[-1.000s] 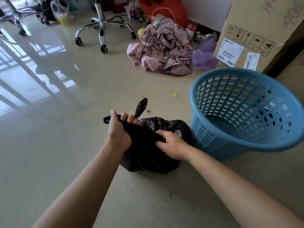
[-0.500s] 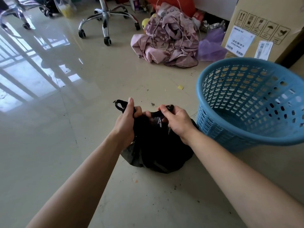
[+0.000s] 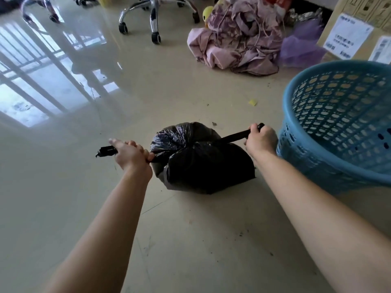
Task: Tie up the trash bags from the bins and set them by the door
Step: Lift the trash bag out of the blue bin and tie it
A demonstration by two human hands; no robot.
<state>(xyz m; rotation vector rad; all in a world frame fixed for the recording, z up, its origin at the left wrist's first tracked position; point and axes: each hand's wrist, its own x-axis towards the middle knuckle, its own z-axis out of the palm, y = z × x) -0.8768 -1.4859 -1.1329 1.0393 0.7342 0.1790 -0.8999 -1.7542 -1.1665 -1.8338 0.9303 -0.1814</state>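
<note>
On glossy beige floor tile (image 3: 63, 208) we see the black trash bag (image 3: 203, 163), blue bin (image 3: 338, 127) at its three o'clock; left hand (image 3: 131, 154) and right hand (image 3: 261, 139) each clench a bag tie, stretched apart.

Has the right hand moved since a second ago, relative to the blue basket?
Yes. The right hand has pulled outward toward the blue basket, now almost at its wall, drawing a black strip taut from the trash bag.

The blue laundry basket (image 3: 342, 123) at 3 o'clock runs off the right edge. At 1 o'clock the cardboard box (image 3: 359, 24) is cropped, its label print too blurred to read. The office chair base (image 3: 155, 9) at 12 o'clock loses its top.
</note>
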